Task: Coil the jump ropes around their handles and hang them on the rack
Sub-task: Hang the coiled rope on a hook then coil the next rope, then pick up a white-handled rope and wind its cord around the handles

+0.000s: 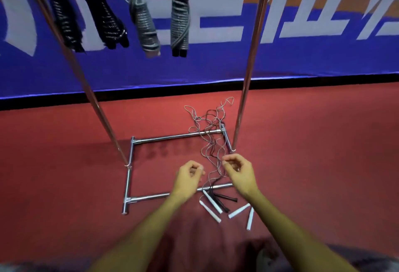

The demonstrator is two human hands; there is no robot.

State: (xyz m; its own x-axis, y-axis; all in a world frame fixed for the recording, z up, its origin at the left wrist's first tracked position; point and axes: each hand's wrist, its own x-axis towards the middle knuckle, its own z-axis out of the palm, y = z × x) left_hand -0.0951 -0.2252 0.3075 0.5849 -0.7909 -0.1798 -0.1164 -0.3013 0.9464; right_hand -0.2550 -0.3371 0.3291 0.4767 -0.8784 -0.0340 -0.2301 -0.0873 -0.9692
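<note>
Several coiled jump ropes [180, 21] hang from the top of a metal rack, two black ones on the left and two grey ones beside them. On the red floor a tangle of loose grey and black ropes [210, 133] lies over the rack's base frame [170, 136]. Their white handles [210, 208] and black handles [226, 199] lie near the front bar. My left hand [190, 176] and my right hand [239, 173] hover above the tangle with fingers curled loosely. Neither hand visibly holds anything, though a thin rope strand runs close to my right fingertips.
Two slanted metal uprights [248, 73] of the rack rise at left and right. A blue, white and orange banner wall [280, 60] stands behind the rack. Red floor [64, 174] spreads to both sides.
</note>
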